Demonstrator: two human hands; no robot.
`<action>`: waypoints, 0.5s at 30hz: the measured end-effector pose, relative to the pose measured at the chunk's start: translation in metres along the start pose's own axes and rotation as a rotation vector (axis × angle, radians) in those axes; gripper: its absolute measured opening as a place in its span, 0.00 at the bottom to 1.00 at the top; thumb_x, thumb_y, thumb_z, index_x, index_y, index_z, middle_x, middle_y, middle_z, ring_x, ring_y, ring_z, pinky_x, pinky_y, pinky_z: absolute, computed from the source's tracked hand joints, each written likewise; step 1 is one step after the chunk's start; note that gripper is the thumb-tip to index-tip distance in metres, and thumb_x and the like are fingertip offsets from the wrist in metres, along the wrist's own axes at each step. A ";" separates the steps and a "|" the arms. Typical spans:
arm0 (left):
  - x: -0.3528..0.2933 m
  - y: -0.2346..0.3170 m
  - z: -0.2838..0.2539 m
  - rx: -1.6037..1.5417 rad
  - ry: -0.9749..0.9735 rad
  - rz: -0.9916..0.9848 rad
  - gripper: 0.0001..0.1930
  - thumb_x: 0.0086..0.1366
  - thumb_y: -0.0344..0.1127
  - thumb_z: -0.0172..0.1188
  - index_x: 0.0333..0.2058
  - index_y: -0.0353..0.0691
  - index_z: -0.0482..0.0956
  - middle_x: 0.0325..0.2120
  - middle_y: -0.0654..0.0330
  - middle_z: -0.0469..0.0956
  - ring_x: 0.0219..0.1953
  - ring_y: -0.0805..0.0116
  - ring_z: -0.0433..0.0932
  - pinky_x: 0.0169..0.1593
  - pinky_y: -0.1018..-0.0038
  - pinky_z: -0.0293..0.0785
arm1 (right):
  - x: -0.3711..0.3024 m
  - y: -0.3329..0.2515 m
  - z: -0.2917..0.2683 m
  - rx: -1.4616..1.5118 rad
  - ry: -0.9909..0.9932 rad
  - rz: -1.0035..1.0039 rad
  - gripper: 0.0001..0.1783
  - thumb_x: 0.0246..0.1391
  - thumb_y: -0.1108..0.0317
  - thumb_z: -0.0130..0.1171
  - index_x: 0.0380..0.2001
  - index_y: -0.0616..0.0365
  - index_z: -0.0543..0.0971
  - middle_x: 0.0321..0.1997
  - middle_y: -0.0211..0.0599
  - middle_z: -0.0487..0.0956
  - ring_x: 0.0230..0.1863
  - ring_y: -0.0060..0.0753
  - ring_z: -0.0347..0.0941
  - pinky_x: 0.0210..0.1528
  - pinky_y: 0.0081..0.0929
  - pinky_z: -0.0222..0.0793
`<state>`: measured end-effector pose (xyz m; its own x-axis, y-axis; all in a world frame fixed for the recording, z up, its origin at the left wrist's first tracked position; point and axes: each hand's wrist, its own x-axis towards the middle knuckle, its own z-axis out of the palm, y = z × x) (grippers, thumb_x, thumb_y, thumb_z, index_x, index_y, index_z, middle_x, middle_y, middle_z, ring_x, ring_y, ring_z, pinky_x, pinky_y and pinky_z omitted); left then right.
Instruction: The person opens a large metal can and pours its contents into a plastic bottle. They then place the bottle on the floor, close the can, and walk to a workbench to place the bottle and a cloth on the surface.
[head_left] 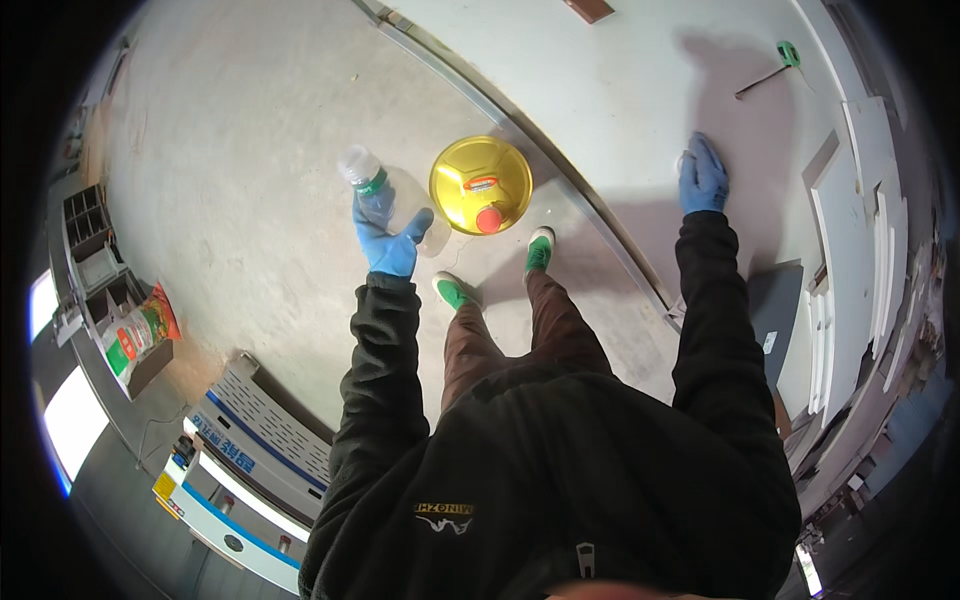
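My left hand (390,240), in a blue glove, is closed round a clear plastic bottle (358,165) with a green band. The bottle tilts away to the upper left, and its see-through lower part is hard to make out. A gold-yellow drum (462,165) with a red cap (488,220) stands on the floor just right of that hand, in front of my green shoes. On the right, my gloved right hand (704,180) is over the pale tabletop with its fingers together. A small white edge (682,160) shows beside its fingers; what it is I cannot tell.
The pale table (640,120) has a metal-edged side running diagonally past the drum. A green-handled tool (788,54) and a brown piece (590,10) lie on it. White panels (865,240) stack at the far right. A grey slatted machine (265,430) and a colourful sack (140,330) are at left.
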<state>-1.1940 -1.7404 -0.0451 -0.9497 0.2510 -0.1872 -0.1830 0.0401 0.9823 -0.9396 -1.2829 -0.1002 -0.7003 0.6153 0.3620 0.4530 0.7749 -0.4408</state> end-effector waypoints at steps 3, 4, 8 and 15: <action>-0.007 -0.024 -0.032 -0.035 0.041 -0.030 0.50 0.42 0.24 0.79 0.63 0.41 0.60 0.56 0.58 0.71 0.57 0.63 0.73 0.62 0.62 0.74 | 0.005 -0.005 -0.006 0.056 0.091 0.064 0.17 0.59 0.65 0.61 0.48 0.63 0.82 0.56 0.53 0.80 0.57 0.51 0.77 0.61 0.39 0.72; -0.010 -0.031 -0.043 0.034 0.048 -0.037 0.51 0.42 0.24 0.79 0.64 0.41 0.60 0.57 0.58 0.70 0.57 0.63 0.72 0.63 0.62 0.73 | 0.006 -0.006 -0.009 -0.031 0.112 0.021 0.17 0.58 0.64 0.61 0.47 0.63 0.81 0.56 0.54 0.80 0.57 0.52 0.77 0.61 0.40 0.72; -0.020 -0.052 -0.084 0.023 0.075 -0.074 0.53 0.42 0.25 0.80 0.67 0.40 0.57 0.57 0.58 0.70 0.58 0.63 0.72 0.64 0.64 0.70 | 0.012 -0.027 -0.023 -0.314 0.139 -0.029 0.18 0.57 0.60 0.64 0.44 0.62 0.81 0.56 0.54 0.79 0.59 0.52 0.75 0.60 0.41 0.71; -0.038 -0.070 -0.146 -0.050 0.194 -0.165 0.51 0.43 0.23 0.77 0.66 0.39 0.58 0.57 0.58 0.70 0.58 0.64 0.72 0.63 0.65 0.72 | 0.034 -0.153 -0.022 -0.888 0.202 -0.197 0.22 0.55 0.50 0.64 0.49 0.49 0.80 0.64 0.46 0.73 0.65 0.57 0.68 0.62 0.58 0.60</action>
<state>-1.1821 -1.8944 -0.1079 -0.9359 0.0543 -0.3480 -0.3476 0.0164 0.9375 -1.0208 -1.3773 -0.0022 -0.7377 0.4099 0.5364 0.6508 0.6432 0.4034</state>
